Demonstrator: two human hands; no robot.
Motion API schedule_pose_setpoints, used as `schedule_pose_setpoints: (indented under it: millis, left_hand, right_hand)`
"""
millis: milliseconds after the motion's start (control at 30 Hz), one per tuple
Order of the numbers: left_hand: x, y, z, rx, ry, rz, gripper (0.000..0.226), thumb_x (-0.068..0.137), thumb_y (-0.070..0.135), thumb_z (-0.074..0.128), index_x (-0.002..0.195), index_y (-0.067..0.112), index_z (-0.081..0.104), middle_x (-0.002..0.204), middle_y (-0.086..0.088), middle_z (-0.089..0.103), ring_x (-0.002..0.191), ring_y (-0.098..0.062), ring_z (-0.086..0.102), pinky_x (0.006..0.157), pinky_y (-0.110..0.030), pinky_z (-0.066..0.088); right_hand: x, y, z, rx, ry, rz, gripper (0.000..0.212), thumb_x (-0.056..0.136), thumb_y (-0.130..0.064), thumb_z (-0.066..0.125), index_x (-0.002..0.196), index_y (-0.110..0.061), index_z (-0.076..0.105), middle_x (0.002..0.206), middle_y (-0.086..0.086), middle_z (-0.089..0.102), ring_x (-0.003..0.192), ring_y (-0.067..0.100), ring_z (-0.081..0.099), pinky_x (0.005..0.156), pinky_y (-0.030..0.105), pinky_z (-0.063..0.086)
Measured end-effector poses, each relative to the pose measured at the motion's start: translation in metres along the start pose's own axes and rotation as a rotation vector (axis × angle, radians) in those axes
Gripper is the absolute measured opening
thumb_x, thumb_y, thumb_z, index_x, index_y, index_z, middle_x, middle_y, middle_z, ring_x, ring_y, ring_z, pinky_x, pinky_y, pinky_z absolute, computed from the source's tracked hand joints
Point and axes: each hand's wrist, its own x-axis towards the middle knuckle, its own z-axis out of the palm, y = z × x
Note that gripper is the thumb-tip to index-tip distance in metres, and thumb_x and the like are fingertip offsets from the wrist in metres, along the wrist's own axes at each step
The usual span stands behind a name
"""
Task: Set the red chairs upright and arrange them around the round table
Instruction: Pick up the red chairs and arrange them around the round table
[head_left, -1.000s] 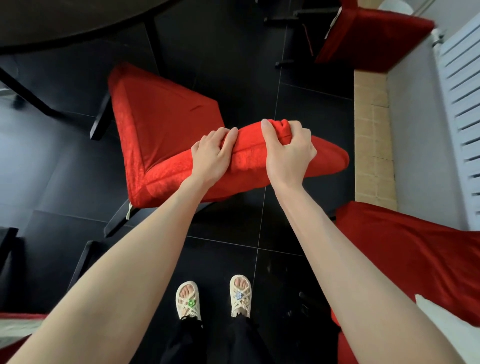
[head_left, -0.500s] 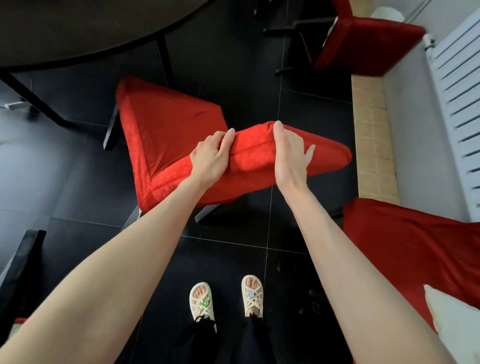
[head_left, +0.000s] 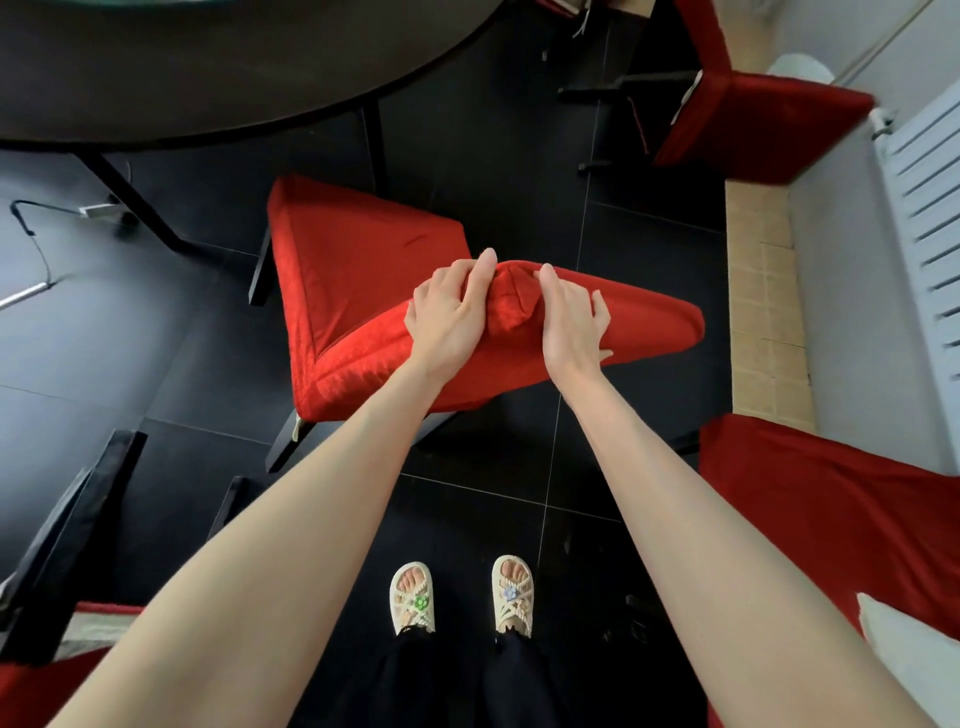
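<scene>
4 red chairs (head_left: 363, 270) (head_left: 763, 124) (head_left: 831, 519) (head_left: 31, 686), 1 rnd table (head_left: 208, 62) – 2 hands (head_left: 447, 317) (head_left: 571, 322), 2 sandals (head_left: 413, 597) (head_left: 511, 592), 1 radiator (head_left: 930, 208)

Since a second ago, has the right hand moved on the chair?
Yes. The right hand had its fingers curled over the chair back; they have uncurled, slipping off its far side.

**Readable markings: none**

Head view checked, all surfaces. No letters, numbers, brand names or signs can be read.

- Pale tag (head_left: 297, 427) at the seat underside of the near red chair (head_left: 353, 270): too small to tell whether it is printed.
- White tag (head_left: 687, 98) on the far red chair (head_left: 763, 124): too small to read.
- Sandals (head_left: 413, 597): flower ornaments only, no lettering made out.
</scene>
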Motion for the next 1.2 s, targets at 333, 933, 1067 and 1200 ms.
schedule_pose_setpoints:
  millis: [333,933,1067,1200]
  left_hand:
    - [-0.014,-0.005,-0.031,-0.062,-0.009,-0.036,0.045,0.09,0.069,0.03,0.1,0.033,0.056,0.12,-0.003,0.06,0.122,-0.025,0.049,0.11,-0.051,0.031]
    - [-0.062,-0.024,-0.066,-0.201,0.415,-0.116,0.058,0.073,0.055,0.077,0.122,0.032,0.056,0.122,0.009,0.06,0.113,-0.009,0.055,0.099,-0.027,0.044]
    - [-0.071,-0.033,-0.072,-0.225,0.518,-0.146,0.071,0.069,0.05,0.083,0.13,0.032,0.051,0.128,0.008,0.057,0.118,-0.01,0.054,0.104,-0.03,0.044]
    - [-0.073,-0.039,-0.08,-0.248,0.572,-0.169,0.078,0.064,0.047,0.087,0.131,0.029,0.05,0.13,0.005,0.058,0.119,-0.011,0.055,0.105,-0.035,0.045]
  right_hand:
    - [0.012,0.014,-0.016,-0.229,-0.094,0.023,0.051,0.102,-0.053,0.025,0.145,-0.033,0.044,0.159,-0.007,0.027,0.151,0.022,0.002,0.115,0.062,-0.009]
    - [-0.014,0.02,0.012,-0.262,-0.246,-0.117,0.059,0.094,-0.065,0.036,0.147,-0.039,0.038,0.162,-0.01,0.017,0.149,0.018,-0.012,0.108,0.07,-0.01]
    - [-0.012,0.025,0.014,-0.312,-0.293,-0.13,0.064,0.092,-0.068,0.037,0.15,-0.041,0.03,0.164,-0.009,0.006,0.149,0.019,-0.018,0.108,0.07,-0.008]
    - [-0.011,0.026,0.017,-0.347,-0.299,-0.128,0.071,0.089,-0.073,0.039,0.151,-0.041,0.027,0.164,-0.008,0.001,0.148,0.019,-0.02,0.107,0.072,-0.006]
